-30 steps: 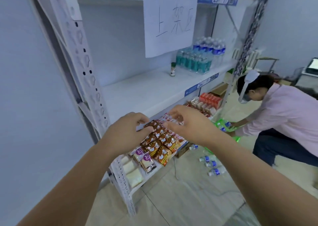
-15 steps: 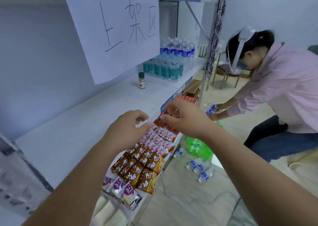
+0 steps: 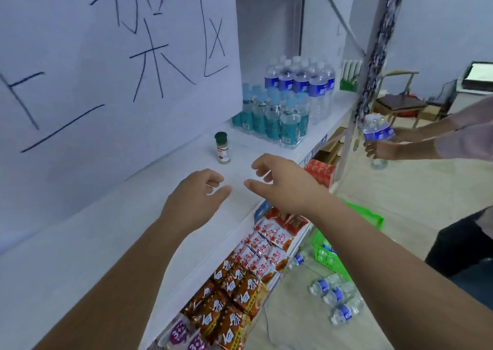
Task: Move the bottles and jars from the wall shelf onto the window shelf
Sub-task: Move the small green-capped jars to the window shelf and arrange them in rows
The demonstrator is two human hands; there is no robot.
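fingers [image 3: 261, 163] loosely curled, pinching nothing, on left hand [image 3: 198, 192] and right hand [image 3: 282, 181]; both have risen from the snack packets [image 3: 256, 253] to the white shelf [image 3: 106, 243], near the spice jar [image 3: 222, 148], bottles [image 3: 277, 120] beyond: likely the next pick.

Single head-worn wide-angle view: it looks forward and down along the white shelf [image 3: 106, 237], close, from slightly above.
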